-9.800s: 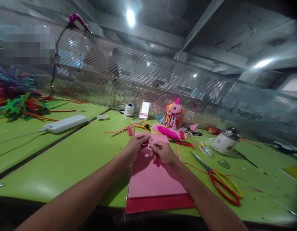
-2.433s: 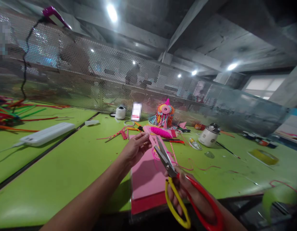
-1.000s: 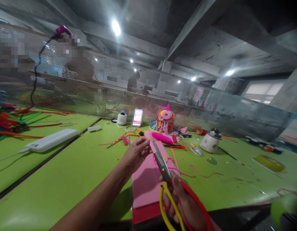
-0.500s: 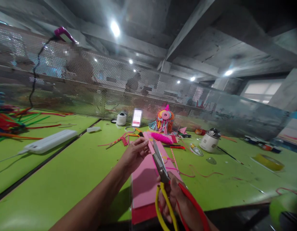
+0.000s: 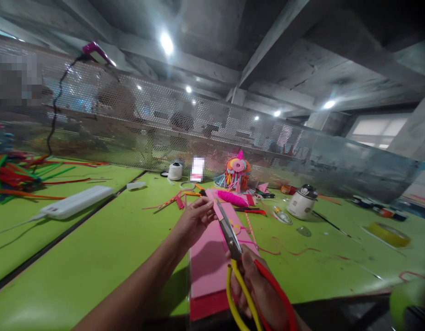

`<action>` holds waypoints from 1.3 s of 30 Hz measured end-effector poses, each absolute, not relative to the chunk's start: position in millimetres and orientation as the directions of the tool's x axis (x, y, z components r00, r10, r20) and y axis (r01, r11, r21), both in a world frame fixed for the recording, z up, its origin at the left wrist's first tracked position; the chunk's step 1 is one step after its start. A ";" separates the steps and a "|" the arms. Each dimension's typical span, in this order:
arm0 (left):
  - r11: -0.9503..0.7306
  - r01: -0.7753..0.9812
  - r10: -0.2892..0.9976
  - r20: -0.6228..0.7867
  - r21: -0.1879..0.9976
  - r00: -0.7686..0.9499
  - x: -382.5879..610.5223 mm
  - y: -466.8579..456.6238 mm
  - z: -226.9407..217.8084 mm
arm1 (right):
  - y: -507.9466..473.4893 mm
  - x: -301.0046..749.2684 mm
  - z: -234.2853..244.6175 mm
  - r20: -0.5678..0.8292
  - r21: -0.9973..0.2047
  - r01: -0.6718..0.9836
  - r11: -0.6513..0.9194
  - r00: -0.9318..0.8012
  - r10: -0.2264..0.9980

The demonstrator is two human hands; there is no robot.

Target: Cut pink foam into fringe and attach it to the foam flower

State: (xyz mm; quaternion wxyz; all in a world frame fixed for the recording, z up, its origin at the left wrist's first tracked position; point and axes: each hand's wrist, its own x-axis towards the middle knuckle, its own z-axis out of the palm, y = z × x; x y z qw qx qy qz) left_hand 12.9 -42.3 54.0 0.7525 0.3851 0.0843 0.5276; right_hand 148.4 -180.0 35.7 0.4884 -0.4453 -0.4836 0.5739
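My left hand point(image 5: 197, 217) pinches a narrow pink paper strip point(image 5: 215, 207) between thumb and fingers. In my right hand point(image 5: 258, 280) is a pair of scissors point(image 5: 229, 232) with one yellow and one red handle. The blades point away from me and lie along the strip's right edge, nearly closed. Beneath both hands, pink sheets point(image 5: 207, 271) lie over a red sheet point(image 5: 207, 306) at the table's front edge. Just beyond the blades rests a bright pink bundle of cord point(image 5: 232, 198). Behind it stands a colourful tasselled ornament point(image 5: 237, 170).
A white power strip point(image 5: 77, 202) and colourful pipe cleaners point(image 5: 12, 179) lie left on the green table point(image 5: 129, 257). A white thread spool point(image 5: 175, 171) stands at the back. To the right are a white pot-shaped container point(image 5: 302, 203) and yellow tape point(image 5: 388, 233). A perforated metal screen point(image 5: 146, 122) runs behind.
The view has shifted slightly. My left hand still holds the strip, and the scissor blades look a little closer together, with the yellow handle nearer the red one.
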 end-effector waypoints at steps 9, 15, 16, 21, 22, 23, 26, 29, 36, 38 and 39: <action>0.133 -0.630 0.887 0.192 0.765 0.420 7.6 -33.9 53.8 | -181.4 154.1 27.1 -0.049 -0.997 0.058 -0.045 -0.078 0.996; 0.128 -0.637 0.895 0.188 0.760 0.404 7.5 -31.9 52.7 | -182.6 150.8 25.7 -0.032 -0.999 0.044 -0.030 -0.049 0.998; 0.134 -0.645 0.890 0.195 0.752 0.411 8.9 -33.0 52.5 | -182.7 149.8 25.9 -0.022 -0.999 0.026 -0.021 -0.048 0.999; 0.114 -0.695 0.893 0.234 0.710 0.385 15.5 -39.3 52.5 | -183.9 145.6 26.6 -0.010 -0.999 -0.050 -0.012 -0.058 0.998; 0.105 -0.701 0.896 0.239 0.705 0.375 16.1 -40.0 52.6 | -184.2 145.1 26.5 -0.010 -0.998 -0.068 -0.014 -0.061 0.998; 0.100 -0.705 0.897 0.243 0.702 0.369 16.5 -40.4 52.6 | -184.4 144.7 26.5 -0.010 -0.997 -0.082 -0.015 -0.064 0.998; 0.097 -0.710 0.900 0.243 0.697 0.362 16.6 -40.6 52.5 | -184.9 144.5 26.1 -0.019 -0.996 -0.083 -0.024 -0.058 0.998; 0.093 -0.707 0.900 0.245 0.701 0.360 16.5 -40.2 52.1 | -185.3 145.1 26.1 -0.013 -0.999 -0.047 -0.016 -0.055 0.998; 0.098 -0.719 0.900 0.246 0.688 0.359 16.6 -40.8 52.2 | -185.4 145.3 25.9 -0.012 -0.999 0.033 -0.011 -0.029 1.000; 0.101 -0.722 0.903 0.242 0.684 0.355 16.7 -41.1 52.8 | -185.6 145.1 25.4 -0.015 -0.999 0.047 -0.014 -0.019 1.000; 0.102 -0.724 0.904 0.240 0.682 0.354 16.7 -41.2 53.0 | -185.8 145.0 25.3 -0.019 -0.998 0.054 -0.018 -0.012 1.000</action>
